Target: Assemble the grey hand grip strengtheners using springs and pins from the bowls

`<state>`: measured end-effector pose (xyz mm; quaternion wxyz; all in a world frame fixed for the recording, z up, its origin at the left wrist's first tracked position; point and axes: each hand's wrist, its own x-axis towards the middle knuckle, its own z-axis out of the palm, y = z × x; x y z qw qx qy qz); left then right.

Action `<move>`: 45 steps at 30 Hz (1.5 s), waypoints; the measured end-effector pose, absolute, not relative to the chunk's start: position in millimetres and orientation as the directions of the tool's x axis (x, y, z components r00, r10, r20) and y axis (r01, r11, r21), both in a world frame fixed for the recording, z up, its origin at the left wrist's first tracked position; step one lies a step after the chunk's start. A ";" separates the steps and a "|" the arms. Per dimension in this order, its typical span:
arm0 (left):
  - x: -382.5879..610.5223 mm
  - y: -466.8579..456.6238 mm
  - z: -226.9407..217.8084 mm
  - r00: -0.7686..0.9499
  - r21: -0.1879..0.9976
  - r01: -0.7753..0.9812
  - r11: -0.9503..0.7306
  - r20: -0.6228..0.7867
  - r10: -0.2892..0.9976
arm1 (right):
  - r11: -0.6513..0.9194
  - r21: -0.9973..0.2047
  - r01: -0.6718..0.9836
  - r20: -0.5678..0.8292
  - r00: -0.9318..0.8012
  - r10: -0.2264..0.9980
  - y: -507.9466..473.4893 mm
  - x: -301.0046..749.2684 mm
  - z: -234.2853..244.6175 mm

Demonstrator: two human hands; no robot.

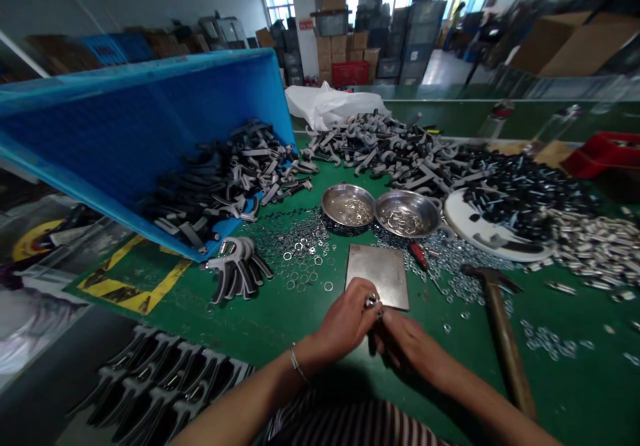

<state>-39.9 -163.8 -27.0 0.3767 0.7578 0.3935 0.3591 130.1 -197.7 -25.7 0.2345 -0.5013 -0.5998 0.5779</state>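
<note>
My left hand (350,313) is closed, with a small shiny metal part (371,301) showing at its fingertips. My right hand (410,343) meets it there, fingers pinched together. Something dark shows below the fingers; its kind is mostly hidden. Just beyond both hands lies a flat square metal plate (395,269). To the left stands a cluster of grey-and-black hand grips (243,266) with a spring at the top. Behind the plate are two round steel bowls (333,216) (425,233) holding small metal pieces.
A tipped blue crate (200,66) spills grey handles leftward. A hammer (505,339) and red-handled screwdriver (417,256) lie right. Loose rings (300,276), nuts (550,343), metal cylinders (595,246) and a handle pile (390,153) cover the green table (280,339). Grips line the lower left.
</note>
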 end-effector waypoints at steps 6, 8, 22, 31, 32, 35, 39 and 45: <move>-42.1 -163.8 -32.4 0.367 0.865 0.299 -0.403 0.285 0.886 | -0.325 -0.936 0.137 -0.350 -0.478 0.806 -197.8 131.2 -32.0; -44.1 -164.6 -30.3 0.484 0.807 0.301 -0.509 0.330 0.810 | -0.374 -0.915 0.153 -0.394 -0.551 0.736 -198.5 131.2 -33.3; -43.6 -164.5 -31.6 0.369 0.795 0.351 -0.494 0.368 0.854 | -0.292 -0.956 0.037 -0.284 -0.377 0.882 -199.1 129.4 -33.3; -19.8 -95.8 -27.6 0.674 0.397 0.684 -0.613 -0.021 0.738 | -0.396 -0.913 0.094 -0.388 -0.497 0.776 -210.8 141.0 -48.3; -17.3 -82.7 -26.5 0.692 0.327 0.693 -0.643 -0.052 0.720 | -0.348 -0.923 0.166 -0.382 -0.505 0.774 -214.3 146.2 -51.4; -2.6 -43.6 -14.5 0.723 0.209 0.678 -0.705 -0.020 0.690 | -0.202 -0.930 0.306 -0.325 -0.437 0.839 -224.5 171.9 -53.4; 41.6 11.5 8.7 0.700 0.230 0.684 -0.692 0.061 0.712 | -0.129 -0.855 0.502 -0.238 -0.159 0.958 -229.5 228.3 -39.8; 97.3 71.6 -2.0 0.638 0.257 0.762 -0.595 -0.136 0.758 | -0.286 -0.597 0.750 -0.100 0.284 0.953 -237.0 301.8 -51.0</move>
